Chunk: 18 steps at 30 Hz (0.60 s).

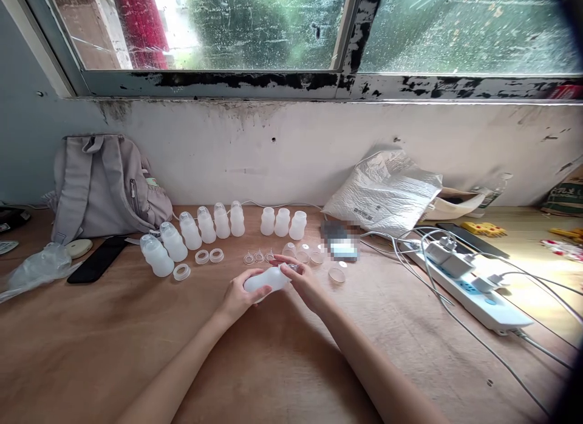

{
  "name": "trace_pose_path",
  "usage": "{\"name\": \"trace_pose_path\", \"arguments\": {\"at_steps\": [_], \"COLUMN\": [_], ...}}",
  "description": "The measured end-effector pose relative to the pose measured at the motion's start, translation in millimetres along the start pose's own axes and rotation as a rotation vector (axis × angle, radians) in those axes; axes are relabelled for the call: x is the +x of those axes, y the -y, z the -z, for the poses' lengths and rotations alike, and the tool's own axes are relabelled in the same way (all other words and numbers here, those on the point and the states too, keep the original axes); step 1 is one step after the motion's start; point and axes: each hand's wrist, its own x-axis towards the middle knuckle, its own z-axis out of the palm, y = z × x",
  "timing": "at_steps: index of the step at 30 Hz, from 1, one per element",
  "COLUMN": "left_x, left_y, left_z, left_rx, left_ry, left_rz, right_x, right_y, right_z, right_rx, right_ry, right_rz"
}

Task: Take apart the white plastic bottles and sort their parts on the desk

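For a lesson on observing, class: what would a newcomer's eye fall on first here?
Probably the person's hands at a frosted white bottle near the centre. Behind stand similar bottles: six with clear tops curving leftward, three without such tops to their right. A crinkled silvery bag sits farther back at right.

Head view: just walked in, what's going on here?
A person's left hand grips a frosted white, rounded bottle, tilted over a brown wooden table; the right hand is at its top end. Six similar bottles with clear domed tops stand beyond, leftward; three open-topped ones stand behind. White rings lie nearby.
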Motion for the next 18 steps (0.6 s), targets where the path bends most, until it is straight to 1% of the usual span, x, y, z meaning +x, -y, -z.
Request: {"name": "trace_pose_path", "arguments": {"at_steps": [2, 3, 4, 5, 6, 7, 10, 11, 12, 13, 14, 16, 18], "left_x": [-0.8, -1.3, -2.0, -2.6, -3.1, -3.5, -3.7, -3.6, -3.6, -3.6, -3.7, -3.9, -4.0], "left_y": [-1.2, -1.6, -1.9, -2.0, -1.9, -1.8, -2.0, -2.4, -3.0, -3.8, -4.7, -6.7, -8.3], "left_z": [0.9, 1.0, 0.6, -0.2, -1.4, -2.9, -6.9, -7.8, -8.3, -8.5, -8.1, -5.7, -1.5], "left_rx": [-0.237, -0.338, -0.413, -0.451, -0.443, -0.386, -0.075, 0.003, 0.032, 0.002, -0.08, -0.319, -0.521], "left_ry": [0.2, 0.279, 0.335, 0.357, 0.338, 0.278, -0.03, -0.114, -0.158, -0.149, -0.095, 0.073, 0.234], "left_rz": [0.154, 0.207, 0.24, 0.251, 0.235, 0.189, -0.053, -0.11, -0.126, -0.1, -0.042, 0.104, 0.221], "right_x": [-2.9, -4.1, -5.0, -5.7, -6.1, -6.3, -5.6, -5.1, -4.5, -3.8, -3.3, -2.6, -2.7], "right_y": [6.7, 9.0, 10.2, 10.3, 9.2, 7.3, -0.7, -2.8, -4.1, -4.5, -3.9, -0.7, 2.6], "right_z": [-1.1, -1.7, -2.3, -3.2, -4.3, -5.6, -10.0, -11.2, -11.9, -12.2, -12.0, -10.9, -10.0], "right_rx": [0.094, 0.131, 0.156, 0.171, 0.175, 0.17, 0.133, 0.124, 0.121, 0.123, 0.13, 0.153, 0.184], "right_ry": [0.111, 0.152, 0.177, 0.181, 0.167, 0.134, 0.006, -0.022, -0.034, -0.028, -0.007, 0.061, 0.121], "right_rz": [-0.005, -0.007, -0.007, -0.005, 0.0, 0.01, 0.042, 0.045, 0.044, 0.04, 0.035, 0.029, 0.035]}}
